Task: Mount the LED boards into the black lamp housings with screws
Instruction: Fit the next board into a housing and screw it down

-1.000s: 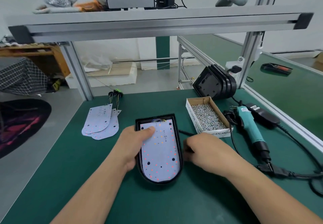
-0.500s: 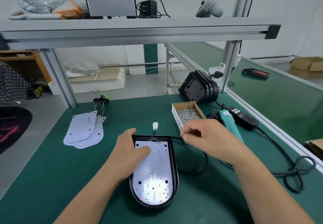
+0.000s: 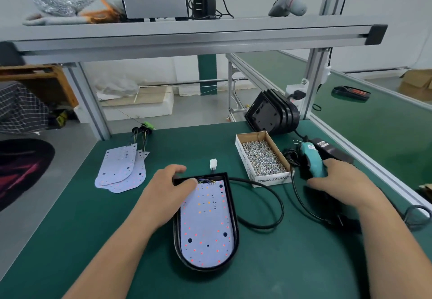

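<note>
A black lamp housing (image 3: 233, 219) lies on the green mat in front of me with a white LED board (image 3: 205, 226) seated inside it. My left hand (image 3: 168, 193) rests flat on the board's upper left corner and the housing's rim. My right hand (image 3: 339, 186) is closed around the teal electric screwdriver (image 3: 312, 161), which lies at the right. A cardboard box of screws (image 3: 263, 157) stands between the housing and the screwdriver. Spare LED boards (image 3: 121, 170) lie at the left.
A stack of black housings (image 3: 272, 111) leans at the back right. The housing's black cable (image 3: 264, 205) loops to the right, with a white connector (image 3: 213, 164) above the housing. A power adapter (image 3: 329, 149) lies beside the screwdriver. An aluminium shelf (image 3: 187, 37) crosses overhead.
My right hand has moved from the cable near the housing's top to the right and closed on the screwdriver. My left hand stays on the board.
</note>
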Tool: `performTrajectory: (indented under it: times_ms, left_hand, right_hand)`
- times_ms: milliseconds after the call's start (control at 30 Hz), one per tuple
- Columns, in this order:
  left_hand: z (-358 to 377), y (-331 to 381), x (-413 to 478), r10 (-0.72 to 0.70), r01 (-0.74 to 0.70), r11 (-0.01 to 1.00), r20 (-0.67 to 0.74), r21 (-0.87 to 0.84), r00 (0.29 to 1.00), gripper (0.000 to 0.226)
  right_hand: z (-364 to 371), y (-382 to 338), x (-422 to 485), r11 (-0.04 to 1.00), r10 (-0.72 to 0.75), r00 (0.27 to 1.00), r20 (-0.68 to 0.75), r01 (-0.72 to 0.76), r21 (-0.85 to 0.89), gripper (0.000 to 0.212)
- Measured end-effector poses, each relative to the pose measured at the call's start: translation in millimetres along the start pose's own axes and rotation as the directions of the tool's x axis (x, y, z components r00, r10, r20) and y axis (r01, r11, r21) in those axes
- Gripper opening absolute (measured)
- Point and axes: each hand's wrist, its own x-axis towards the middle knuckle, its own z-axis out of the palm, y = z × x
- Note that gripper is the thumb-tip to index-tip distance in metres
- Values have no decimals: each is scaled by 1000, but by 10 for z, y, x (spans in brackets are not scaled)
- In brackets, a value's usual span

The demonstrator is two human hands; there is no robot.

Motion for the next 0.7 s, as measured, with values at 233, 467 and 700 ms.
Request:
performTrajectory:
  times_ms: [233, 467, 700]
  left_hand:
    - [-43, 73, 98, 145, -134, 989, -223, 63, 964, 24]
    - [399, 546, 90, 445, -416, 864, -46, 285, 894, 14]
    - [809, 1203, 410, 485, -545, 658, 261, 520, 835, 21]
  right_hand:
    - [-15, -30, 62, 208, -33, 999, -34, 40, 977, 9]
    - [75, -220, 55, -38, -27, 1000, 12, -13, 999, 16]
    - [145, -362, -11, -95, -89, 993, -73, 65, 993, 16]
